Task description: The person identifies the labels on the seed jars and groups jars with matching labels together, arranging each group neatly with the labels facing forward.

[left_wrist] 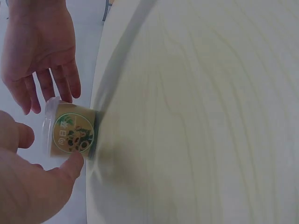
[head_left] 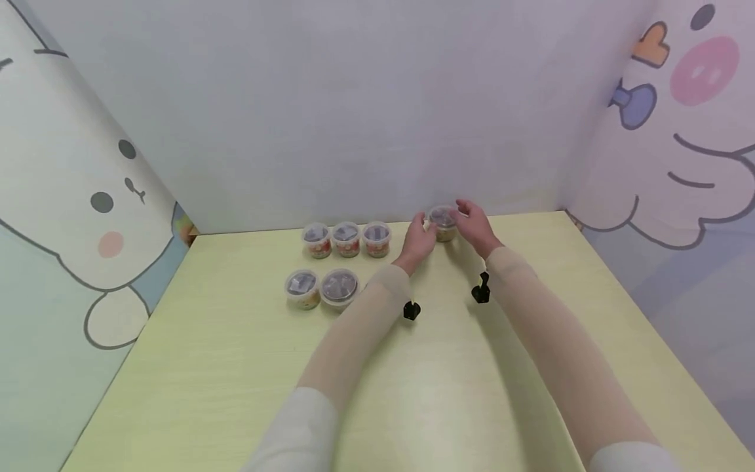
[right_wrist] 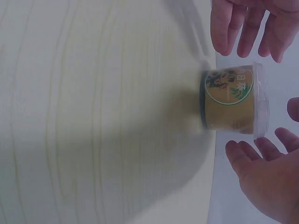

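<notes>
A lidded plastic cup (head_left: 446,233) with a brownish body stands on the table near its back edge. In the left wrist view the cup (left_wrist: 72,133) shows a round, green-rimmed label. My left hand (head_left: 417,242) is at the cup's left side; its extended finger appears to touch the wall near the base in the left wrist view. My right hand (head_left: 476,229) is at the other side, fingers loosely straight. In the right wrist view, the right hand's fingertips (right_wrist: 233,149) lie close beside the cup; whether they touch it I cannot tell.
Several lidded cups stand left of my hands: a back row of three with red labels, the middle cup (head_left: 347,240) among them, and a front row with a cup (head_left: 303,290) and a wider container (head_left: 339,288). My left forearm (head_left: 360,328) partly covers the front row. The wall (head_left: 354,131) rises behind the table (head_left: 236,367).
</notes>
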{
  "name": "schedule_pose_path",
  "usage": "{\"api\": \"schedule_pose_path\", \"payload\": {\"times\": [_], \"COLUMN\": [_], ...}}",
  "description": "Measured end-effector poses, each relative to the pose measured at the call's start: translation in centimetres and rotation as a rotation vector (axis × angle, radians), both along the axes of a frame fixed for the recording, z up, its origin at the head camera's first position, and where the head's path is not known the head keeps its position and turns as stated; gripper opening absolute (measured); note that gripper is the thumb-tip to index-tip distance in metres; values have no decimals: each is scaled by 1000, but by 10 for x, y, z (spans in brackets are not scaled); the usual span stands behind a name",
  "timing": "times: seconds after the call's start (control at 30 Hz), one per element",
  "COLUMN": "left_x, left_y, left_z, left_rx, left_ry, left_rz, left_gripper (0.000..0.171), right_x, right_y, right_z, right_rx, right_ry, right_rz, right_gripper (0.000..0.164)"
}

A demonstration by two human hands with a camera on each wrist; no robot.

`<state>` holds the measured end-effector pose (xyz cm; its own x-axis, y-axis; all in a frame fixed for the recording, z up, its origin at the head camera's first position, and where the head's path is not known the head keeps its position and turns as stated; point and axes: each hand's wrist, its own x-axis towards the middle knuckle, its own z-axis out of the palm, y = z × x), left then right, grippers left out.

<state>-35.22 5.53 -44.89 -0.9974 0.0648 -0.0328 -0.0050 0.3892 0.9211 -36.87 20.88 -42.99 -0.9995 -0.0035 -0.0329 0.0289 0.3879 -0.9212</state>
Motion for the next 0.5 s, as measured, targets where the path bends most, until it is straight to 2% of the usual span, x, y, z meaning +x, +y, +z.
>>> {"api": "schedule_pose_path", "payload": {"times": [0.13,0.3,0.5], "left_x": [1,5,2], "left_y": [3,7,11], "left_z": [-4,-3,-6], "left_rx": [13,33,47], "left_ry": [-7,0,-1], "left_rz": [1,12,33], "left_gripper": [56,53,51], "right_x": [0,1,3], "right_y": [1,2,2], "right_z": [-7,-9,-10], "right_rx": [-59,-122,-177], "right_ry": [-42,-56,-64], "right_rz": [6,7,-2], "right_gripper": [60,59,57]}}
